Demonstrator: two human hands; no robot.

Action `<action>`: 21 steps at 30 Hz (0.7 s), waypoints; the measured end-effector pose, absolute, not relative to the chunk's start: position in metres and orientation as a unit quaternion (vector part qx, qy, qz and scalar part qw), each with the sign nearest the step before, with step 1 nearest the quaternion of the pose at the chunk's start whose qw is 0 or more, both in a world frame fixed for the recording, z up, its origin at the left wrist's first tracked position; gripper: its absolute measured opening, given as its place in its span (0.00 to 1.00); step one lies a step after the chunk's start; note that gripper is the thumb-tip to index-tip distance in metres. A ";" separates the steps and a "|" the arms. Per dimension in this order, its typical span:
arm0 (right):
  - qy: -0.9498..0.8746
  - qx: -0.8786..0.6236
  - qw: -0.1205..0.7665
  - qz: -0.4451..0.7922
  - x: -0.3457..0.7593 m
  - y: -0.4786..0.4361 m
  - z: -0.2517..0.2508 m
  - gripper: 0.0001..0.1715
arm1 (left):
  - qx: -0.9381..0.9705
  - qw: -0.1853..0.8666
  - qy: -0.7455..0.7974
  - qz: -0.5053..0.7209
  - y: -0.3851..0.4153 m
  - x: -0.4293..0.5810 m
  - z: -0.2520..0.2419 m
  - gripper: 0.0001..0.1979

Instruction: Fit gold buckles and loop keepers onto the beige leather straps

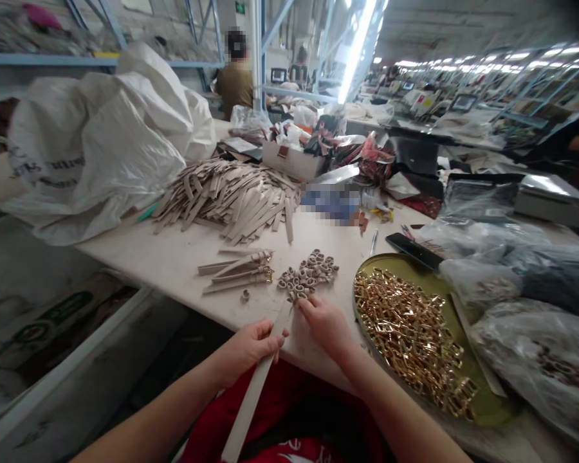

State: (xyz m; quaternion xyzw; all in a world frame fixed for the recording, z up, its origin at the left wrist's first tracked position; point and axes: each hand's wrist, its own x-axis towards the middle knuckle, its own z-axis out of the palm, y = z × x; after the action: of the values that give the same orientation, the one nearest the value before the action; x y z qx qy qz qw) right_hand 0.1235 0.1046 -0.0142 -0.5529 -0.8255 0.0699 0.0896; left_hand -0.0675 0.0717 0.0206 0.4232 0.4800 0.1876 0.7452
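My left hand (260,343) grips a long beige strap (253,399) between thumb and fingers; its lower end hangs over my lap and its upper end reaches the loops. The fingers of my right hand (325,321) are pinched together at the near edge of a heap of small beige loops (313,270), close to the strap's upper end. What lies between those fingertips is too small to make out. One separate loop (245,295) lies left of the heap. Beyond it rest several straps with gold buckles (244,270).
A round tray (499,405) of gold buckles (410,334) stands right of my right forearm. Farther back are a large pile of straps (231,193), a white sack (101,141), a phone (415,251) and a pen (374,242). Plastic bags (540,341) crowd the right side.
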 end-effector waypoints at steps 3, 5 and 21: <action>-0.847 -0.526 0.059 0.038 0.124 0.106 -0.014 0.09 | 0.422 0.747 0.480 0.183 0.074 -0.065 0.017 0.18; -0.855 -0.514 0.054 0.044 0.123 0.107 -0.013 0.08 | 0.415 0.750 0.481 0.184 0.075 -0.063 0.015 0.16; -0.321 -0.477 0.503 0.645 0.145 0.058 -0.003 0.18 | 0.525 0.687 0.455 0.213 0.047 -0.040 0.020 0.15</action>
State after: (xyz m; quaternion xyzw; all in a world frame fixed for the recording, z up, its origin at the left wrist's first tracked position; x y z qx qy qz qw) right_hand 0.1452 0.0582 -0.0033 -0.4772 -0.3210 0.6454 0.5026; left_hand -0.0402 0.0471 0.0198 0.5252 0.4548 0.2132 0.6869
